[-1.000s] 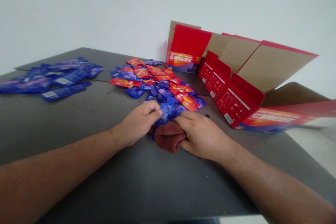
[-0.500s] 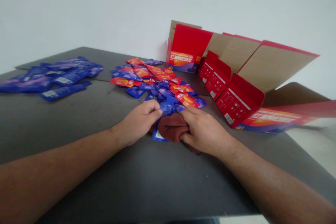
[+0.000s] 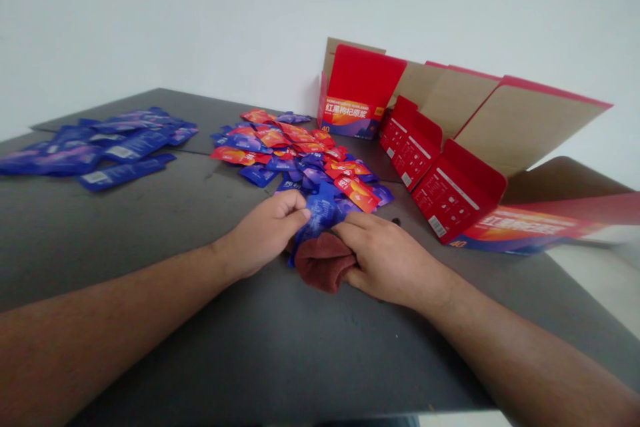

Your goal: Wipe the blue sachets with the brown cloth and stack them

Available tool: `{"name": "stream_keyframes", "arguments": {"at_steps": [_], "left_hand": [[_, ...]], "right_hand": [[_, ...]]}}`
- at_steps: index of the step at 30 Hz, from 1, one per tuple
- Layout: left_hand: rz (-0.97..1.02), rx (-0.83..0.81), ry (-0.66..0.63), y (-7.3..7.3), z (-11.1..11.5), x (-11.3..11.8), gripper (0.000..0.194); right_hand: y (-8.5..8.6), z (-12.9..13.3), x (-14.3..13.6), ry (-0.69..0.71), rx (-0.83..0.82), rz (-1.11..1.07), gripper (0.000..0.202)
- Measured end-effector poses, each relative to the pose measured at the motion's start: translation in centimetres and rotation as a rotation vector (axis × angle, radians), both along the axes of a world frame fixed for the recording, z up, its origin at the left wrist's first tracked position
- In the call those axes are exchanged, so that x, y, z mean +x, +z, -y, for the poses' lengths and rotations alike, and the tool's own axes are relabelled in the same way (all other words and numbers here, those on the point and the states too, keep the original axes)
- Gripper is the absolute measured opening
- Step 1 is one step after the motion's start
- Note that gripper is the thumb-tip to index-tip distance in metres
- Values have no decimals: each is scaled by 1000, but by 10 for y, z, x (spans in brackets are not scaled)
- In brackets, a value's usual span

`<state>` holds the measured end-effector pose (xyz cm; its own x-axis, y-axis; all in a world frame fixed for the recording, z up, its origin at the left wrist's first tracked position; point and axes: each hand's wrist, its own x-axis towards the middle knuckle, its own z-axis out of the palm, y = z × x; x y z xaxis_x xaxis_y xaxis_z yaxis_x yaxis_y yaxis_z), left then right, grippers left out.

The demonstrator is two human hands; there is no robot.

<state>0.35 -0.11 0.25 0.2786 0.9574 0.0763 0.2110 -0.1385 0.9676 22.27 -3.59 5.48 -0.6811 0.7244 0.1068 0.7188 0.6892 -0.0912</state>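
Head view: left hand [image 3: 273, 230], fingers pinching blue pouch [image 3: 320, 209]; right hand [image 3: 393, 257], fingers gripping brown cloth [image 3: 323, 265] over pouch's lower part. Pouch at near edge of red-and-blue pile [image 3: 295, 140], dark counter [image 3: 225, 353].

Blue printed sachet [image 3: 321, 209], bunched reddish-brown cloth [image 3: 324, 264] against it

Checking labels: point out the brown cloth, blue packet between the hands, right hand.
Brown cloth [image 3: 324, 268], head view, on its bunched front.
Blue packet [image 3: 321, 209], head view, on its printed face.
Right hand [image 3: 387, 251], head view, on its back.
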Motion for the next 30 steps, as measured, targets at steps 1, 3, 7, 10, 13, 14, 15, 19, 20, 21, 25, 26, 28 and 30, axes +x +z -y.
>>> {"name": "stream_keyframes", "arguments": {"at_steps": [1,3,7,10,13,14,15,19,20,21,25,26,28,30], "left_hand": [[0,0,2,0,0,0,24],[7,-11,5,-1,0,0,24],[-13,-14,-9,-1,-1,-1,24],[-19,20,-9,-1,-1,0,24],[0,-11,-6,0,0,0,23],[2,-21,-4,0,0,0,23],[0,-24,-3,1,0,0,23],[-37,19,-12,1,-1,0,23],[-42,35,-12,0,-1,-1,23],[-43,47,-9,0,-2,-1,23],[-16,3,-9,-1,-2,-1,24],[-10,-13,-10,-1,-2,-1,24],[-3,-22,-12,-1,-1,-1,23],[-7,-3,-13,-1,-1,-1,23]], "right_hand": [[0,0,0,-4,1,-3,16],[0,0,0,-59,21,-22,16],[0,0,1,-101,45,-31,15],[0,0,1,-34,17,-10,15],[-1,-1,2,-74,39,-19,15],[-1,-1,2,-103,57,-27,15],[-1,-1,2,-123,70,-34,15],[-1,0,0,-53,45,-26,12],[-1,1,-1,-17,32,-16,12],[-1,1,-1,8,22,-6,13],[-1,0,0,-70,52,-24,15],[-1,-1,1,-100,63,-33,15],[-1,-1,1,-109,67,-38,15],[-2,0,1,-54,43,-22,15]]}}
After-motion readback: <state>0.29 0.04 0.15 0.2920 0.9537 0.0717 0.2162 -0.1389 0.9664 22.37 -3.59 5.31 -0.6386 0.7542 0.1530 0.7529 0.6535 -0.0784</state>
